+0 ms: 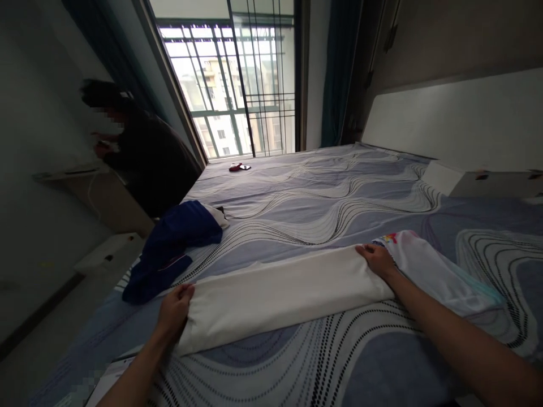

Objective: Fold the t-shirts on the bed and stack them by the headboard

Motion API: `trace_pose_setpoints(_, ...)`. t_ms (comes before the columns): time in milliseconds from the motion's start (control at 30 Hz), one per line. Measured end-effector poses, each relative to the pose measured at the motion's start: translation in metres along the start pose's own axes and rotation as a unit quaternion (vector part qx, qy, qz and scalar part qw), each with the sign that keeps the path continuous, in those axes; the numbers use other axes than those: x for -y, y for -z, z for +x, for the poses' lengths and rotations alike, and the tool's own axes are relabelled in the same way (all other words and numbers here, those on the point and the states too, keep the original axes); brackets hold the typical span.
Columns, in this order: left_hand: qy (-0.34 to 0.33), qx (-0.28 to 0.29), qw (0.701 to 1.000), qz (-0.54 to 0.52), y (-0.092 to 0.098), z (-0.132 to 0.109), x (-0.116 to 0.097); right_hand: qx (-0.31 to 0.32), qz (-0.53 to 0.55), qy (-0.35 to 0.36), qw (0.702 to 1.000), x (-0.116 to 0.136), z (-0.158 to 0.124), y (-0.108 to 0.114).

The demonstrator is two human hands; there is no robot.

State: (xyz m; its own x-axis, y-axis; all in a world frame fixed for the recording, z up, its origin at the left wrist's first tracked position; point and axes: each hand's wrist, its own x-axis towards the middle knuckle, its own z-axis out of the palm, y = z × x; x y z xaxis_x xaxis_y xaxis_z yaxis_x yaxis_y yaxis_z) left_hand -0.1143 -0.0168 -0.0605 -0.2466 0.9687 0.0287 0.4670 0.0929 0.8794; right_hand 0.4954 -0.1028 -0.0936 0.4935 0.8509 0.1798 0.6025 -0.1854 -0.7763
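Observation:
A white cloth garment point(280, 294), folded into a long flat strip, lies across the bed in front of me; its exact kind cannot be made out. My left hand point(175, 308) is closed on its left end, fingers pinching the upper corner. At the far right corner, my right hand point(379, 260) pinches the edge between thumb and fingers. Just beyond my right hand lies a folded white garment point(441, 271) with a colourful print and a light blue edge. A crumpled dark blue garment point(173, 243) rests to the left, past my left hand.
The bed point(314, 220) has a grey-blue sheet with wavy lines. A red item point(235, 167) and a phone point(245, 167) lie near its far edge. A white box point(479, 181) sits by the headboard point(458, 118). Another person point(148, 152) stands at left beside a small desk point(80, 172).

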Motion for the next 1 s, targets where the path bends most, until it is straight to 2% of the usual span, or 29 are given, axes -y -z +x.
trace_pose_setpoints(100,0.010,-0.009,1.000,0.000,-0.003,-0.005,-0.007,0.009,0.015,-0.009,1.000,-0.001,0.010,-0.002)
trace_pose_setpoints(300,-0.026,-0.110,0.993,0.040,-0.013,-0.011,-0.022,0.013,0.034,-0.013,0.999,-0.001,0.015,-0.002)
trace_pose_setpoints(567,-0.018,-0.084,0.994,0.067,-0.017,0.004,-0.022,0.003,0.031,-0.037,0.999,0.002,0.020,-0.001)
trace_pose_setpoints(733,-0.008,-0.075,0.993,0.089,-0.018,0.005,-0.022,-0.008,0.014,-0.042,0.999,-0.003,0.024,-0.004)
trace_pose_setpoints(900,0.012,-0.070,0.994,0.088,-0.016,0.007,-0.025,0.013,0.008,-0.076,0.997,-0.004,0.029,-0.003)
trace_pose_setpoints(1000,0.017,-0.083,0.993,0.079,-0.012,-0.002,-0.028,0.018,0.024,-0.084,0.996,-0.002,0.028,0.000)
